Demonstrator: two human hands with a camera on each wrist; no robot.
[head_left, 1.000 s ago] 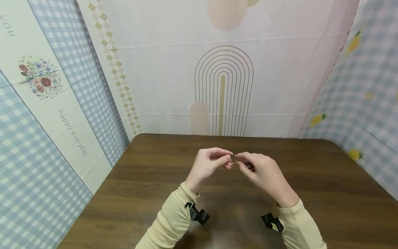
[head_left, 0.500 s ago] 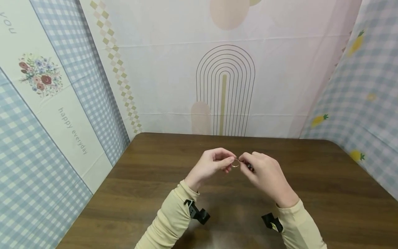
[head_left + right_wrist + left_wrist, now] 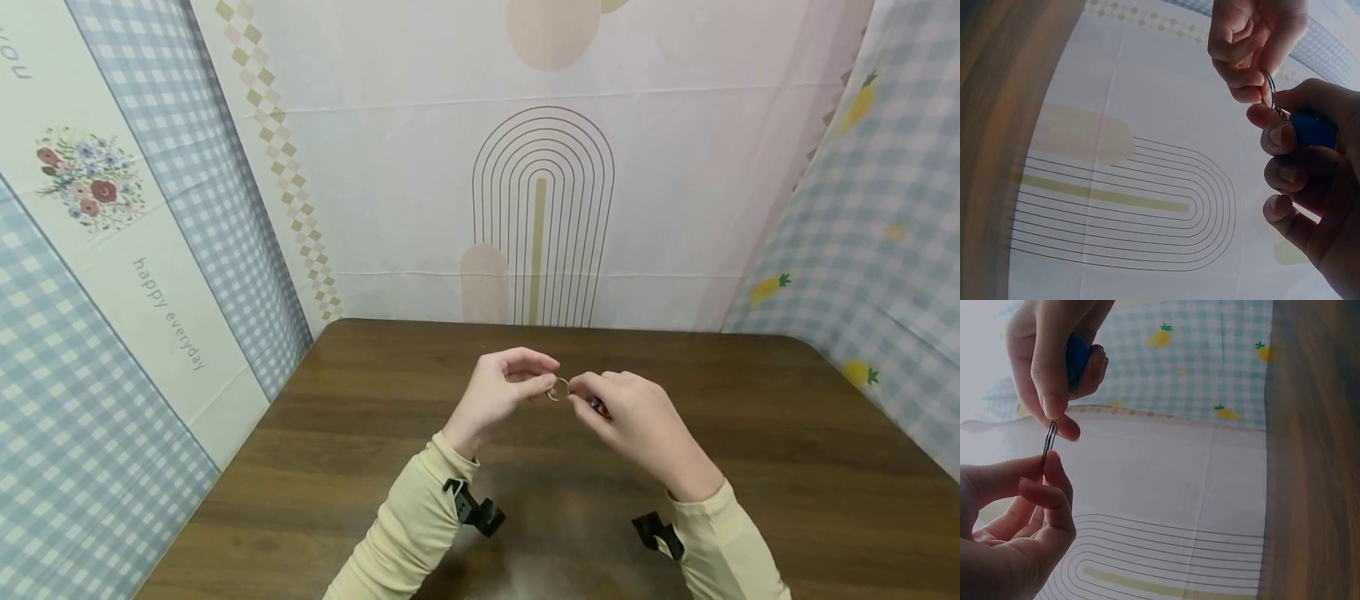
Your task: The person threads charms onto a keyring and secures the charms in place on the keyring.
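Note:
A thin metal split key ring (image 3: 1048, 441) is stretched between both hands above the table. My left hand (image 3: 491, 396) pinches one side of it between thumb and index finger. On the opposite side, my right hand (image 3: 637, 417) pinches the ring near a short chain (image 3: 1281, 114). A blue keychain piece (image 3: 1314, 130) hangs off that chain, partly covered by the right fingers; its full shape is hidden. From the left wrist view, the ring's wires look slightly spread apart.
Below the hands lies a dark brown wooden table (image 3: 360, 467). White printed cloth (image 3: 390, 192) hangs behind its far edge, with blue checked cloth on the left (image 3: 67, 358) and right (image 3: 885, 275). A black wrist mount (image 3: 474, 508) sits on the left sleeve.
Both hands and the key ring shifted slightly right, then back left. The ring's visible angle varied a little, and both hands kept their pinch.

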